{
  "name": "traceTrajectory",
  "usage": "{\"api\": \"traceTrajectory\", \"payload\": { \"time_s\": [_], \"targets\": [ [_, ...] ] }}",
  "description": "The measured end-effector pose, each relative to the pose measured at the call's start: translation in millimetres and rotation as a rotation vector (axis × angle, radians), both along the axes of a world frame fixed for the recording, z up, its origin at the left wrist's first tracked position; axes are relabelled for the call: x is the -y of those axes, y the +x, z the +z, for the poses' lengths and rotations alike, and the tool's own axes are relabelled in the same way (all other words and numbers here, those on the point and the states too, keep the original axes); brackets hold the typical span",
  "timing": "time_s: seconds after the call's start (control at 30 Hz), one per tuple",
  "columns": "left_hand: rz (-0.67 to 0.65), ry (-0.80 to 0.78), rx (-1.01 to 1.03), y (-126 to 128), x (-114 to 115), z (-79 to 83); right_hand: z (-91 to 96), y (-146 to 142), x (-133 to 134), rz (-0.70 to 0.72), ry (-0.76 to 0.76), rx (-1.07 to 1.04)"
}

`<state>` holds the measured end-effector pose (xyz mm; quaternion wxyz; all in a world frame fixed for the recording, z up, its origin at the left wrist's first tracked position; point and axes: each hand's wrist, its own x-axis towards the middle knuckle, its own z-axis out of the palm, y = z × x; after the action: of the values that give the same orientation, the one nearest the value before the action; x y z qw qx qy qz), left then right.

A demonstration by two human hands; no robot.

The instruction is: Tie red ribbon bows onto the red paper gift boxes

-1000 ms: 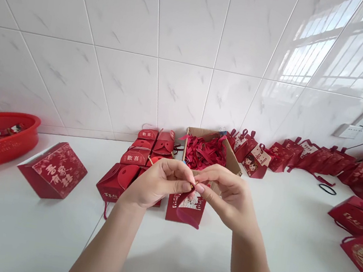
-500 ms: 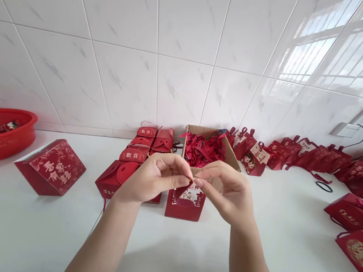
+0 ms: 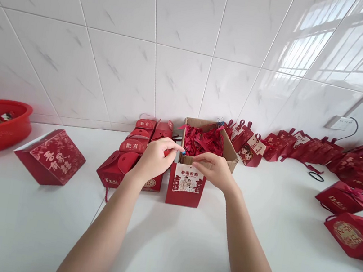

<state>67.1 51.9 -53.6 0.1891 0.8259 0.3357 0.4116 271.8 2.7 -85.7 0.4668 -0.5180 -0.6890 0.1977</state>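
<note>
A red gift box [image 3: 183, 199] with a white printed panel and a drawn couple stands upright on the table between my hands. My left hand [image 3: 157, 159], just above its left side, has thumb and forefinger closed at a small blue thing [image 3: 184, 152], too small to name. My right hand [image 3: 216, 171] is at the box's top right, its thumb over the front upper edge and its fingers behind, seemingly pinching that edge. Directly behind stands an open cardboard box [image 3: 231, 155] filled with dark red ribbons [image 3: 204, 140].
Folded red boxes [image 3: 134, 147] stand to the left, near a tilted red box [image 3: 53, 158] and a red plastic basket [image 3: 0, 134]. Several finished red boxes [image 3: 275, 145] line the wall at right. Others [image 3: 343, 196] lie farther right beside a black ring [image 3: 316, 176].
My hands have drawn apart; the small dark red thing they pinched together is out of sight. A blue thing now shows at my left fingertips, and the box's printed front is uncovered.
</note>
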Motion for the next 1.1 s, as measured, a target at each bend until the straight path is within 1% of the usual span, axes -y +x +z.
{"api": "traceTrajectory", "payload": {
  "time_s": [0.1, 0.17, 0.23, 0.33, 0.4, 0.43, 0.5, 0.57, 0.7, 0.8, 0.97, 1.03, 1.1],
  "targets": [
    [0.084, 0.207, -0.029, 3, -9, -22.5, -28.7, -6, -2, -0.052, 0.041, -0.273],
    [0.137, 0.303, -0.05, 4, -11, -32.5, -46.8, -12, -1, -0.089, 0.024, -0.401],
    [0.142, 0.293, -0.061, 5, -10, -35.9, -60.8, -17, 2, -0.114, -0.008, -0.482],
    [0.05, 0.17, -0.051, 7, -3, -31.2, -72.5, -22, 4, -0.124, -0.005, -0.573],
    [-0.042, 0.104, -0.069, 8, 1, -26.3, -75.6, -23, 6, -0.126, 0.04, -0.594],
    [-0.067, 0.087, -0.09, 8, 2, -24.6, -76.3, -22, 6, -0.128, 0.065, -0.591],
    [-0.07, 0.058, -0.14, 8, 3, -23.5, -76.9, -21, 7, -0.127, 0.097, -0.584],
    [-0.068, 0.034, -0.179, 8, 3, -24.8, -76.7, -20, 8, -0.12, 0.094, -0.591],
    [-0.108, -0.007, -0.143, 11, 2, -28.5, -76.2, -20, 9, -0.117, 0.074, -0.618],
    [-0.088, -0.014, -0.145, 13, 2, -29.2, -77.5, -20, 8, -0.123, 0.103, -0.617],
    [-0.03, -0.032, -0.246, 12, 5, -25.3, -82.0, -21, 6, -0.129, 0.183, -0.582],
    [-0.016, -0.049, -0.288, 11, 7, -23.2, -82.8, -22, 6, -0.137, 0.231, -0.589],
    [-0.002, -0.048, -0.307, 11, 9, -21.9, -82.7, -22, 6, -0.138, 0.247, -0.601]
  ]
}}
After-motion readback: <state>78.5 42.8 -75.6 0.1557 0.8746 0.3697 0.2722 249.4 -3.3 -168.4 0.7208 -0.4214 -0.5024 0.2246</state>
